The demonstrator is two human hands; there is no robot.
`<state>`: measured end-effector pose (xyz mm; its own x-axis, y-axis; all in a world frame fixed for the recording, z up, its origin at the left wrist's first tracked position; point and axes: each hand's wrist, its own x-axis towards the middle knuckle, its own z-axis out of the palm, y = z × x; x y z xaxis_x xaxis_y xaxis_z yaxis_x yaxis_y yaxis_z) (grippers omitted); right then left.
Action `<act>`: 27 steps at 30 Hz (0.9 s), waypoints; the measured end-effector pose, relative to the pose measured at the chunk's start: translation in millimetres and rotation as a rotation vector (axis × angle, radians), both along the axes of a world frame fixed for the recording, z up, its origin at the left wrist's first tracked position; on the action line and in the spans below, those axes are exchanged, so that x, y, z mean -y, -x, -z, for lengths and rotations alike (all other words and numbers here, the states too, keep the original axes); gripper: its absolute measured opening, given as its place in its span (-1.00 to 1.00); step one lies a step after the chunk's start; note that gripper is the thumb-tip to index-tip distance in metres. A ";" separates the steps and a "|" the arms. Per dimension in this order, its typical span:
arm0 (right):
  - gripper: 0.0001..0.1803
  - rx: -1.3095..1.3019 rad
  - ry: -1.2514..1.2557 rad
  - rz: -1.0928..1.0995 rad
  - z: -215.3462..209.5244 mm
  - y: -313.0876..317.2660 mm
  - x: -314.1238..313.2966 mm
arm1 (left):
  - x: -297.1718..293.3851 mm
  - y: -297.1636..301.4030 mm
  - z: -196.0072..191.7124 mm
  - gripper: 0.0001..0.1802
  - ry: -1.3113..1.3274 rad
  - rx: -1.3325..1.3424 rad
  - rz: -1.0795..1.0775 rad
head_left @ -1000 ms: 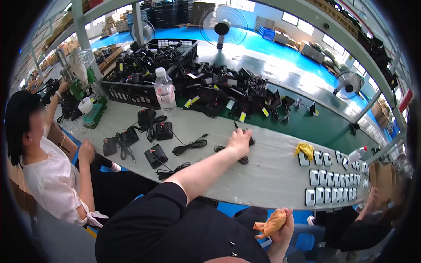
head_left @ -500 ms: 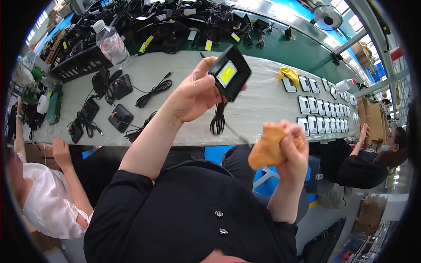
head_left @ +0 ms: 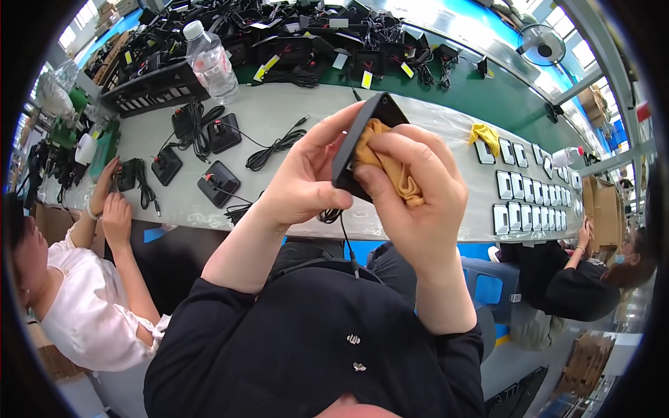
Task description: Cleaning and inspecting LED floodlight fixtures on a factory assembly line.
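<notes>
Head view shows you the black square unit (head_left: 357,138) up in front of your chest, above the near edge of the bench (head_left: 474,195), tilted with one rim toward the upper right. Your left hand (head_left: 300,174) grasps it from the left side, with the thumb below and the other fingers on the outer side. Your right hand (head_left: 425,195) pinches a tan cloth (head_left: 401,180) between the thumb and the fingers, and this cloth lies against the open inner face of the unit, so most of this face is hidden. Below the unit a thin black cable (head_left: 344,233) hangs down, with a plug at its end, in front of your lap.

To the left on the bench lie several more black units (head_left: 223,132) with coiled cables. Behind them a clear plastic bottle (head_left: 211,66) stands upright, beside a black crate (head_left: 157,90). Farther back there is a dense pile of black units (head_left: 300,49), some with yellow panels.

On the right side, small framed panels (head_left: 507,186) are arranged in rows, and a yellow cloth (head_left: 486,137) covers part of one. At your left a co-worker in a white top (head_left: 97,306) sits with both hands near the bench; at your right another person (head_left: 575,279) sits beside a carton (head_left: 603,209).
</notes>
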<state>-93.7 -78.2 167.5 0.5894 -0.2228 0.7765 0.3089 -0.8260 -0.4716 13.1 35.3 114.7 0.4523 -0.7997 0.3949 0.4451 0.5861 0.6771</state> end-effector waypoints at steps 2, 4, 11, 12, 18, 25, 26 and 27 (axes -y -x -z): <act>-0.65 0.013 -0.199 -0.119 -4.8 -1.6 -1.5 | -4.0 1.6 -2.2 0.17 0.007 0.006 -0.010; -0.71 0.039 -0.106 -0.051 -6.4 7.0 8.0 | -0.9 4.7 -0.3 0.20 0.011 0.022 0.004; -0.76 -0.076 -0.014 -0.051 -10.6 12.9 -2.8 | -1.5 13.1 5.7 0.22 -0.036 -0.016 -0.071; -0.76 -0.104 -0.025 -0.111 -7.7 14.6 -2.4 | -3.3 11.7 6.7 0.22 -0.084 -0.002 -0.087; -0.79 -0.144 -0.154 -0.072 -12.7 27.4 7.3 | 1.1 10.7 6.7 0.17 -0.013 0.020 -0.026; -0.75 -0.283 -0.082 -0.204 -16.8 23.6 -7.6 | -9.5 4.1 12.1 0.23 -0.073 0.018 -0.036; -0.75 -0.321 -0.189 -0.247 -15.5 27.0 -6.9 | -12.0 7.0 14.5 0.25 -0.093 0.033 -0.030; -0.75 -0.360 -0.299 -0.290 -14.3 30.3 -4.9 | -13.3 7.4 15.7 0.25 -0.094 0.034 -0.018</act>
<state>-124.0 -73.3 181.7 0.8759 -0.1918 0.4427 0.2800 -0.5451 -0.7902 5.8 48.6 99.0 0.4548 -0.8255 0.3341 0.4106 0.5273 0.7439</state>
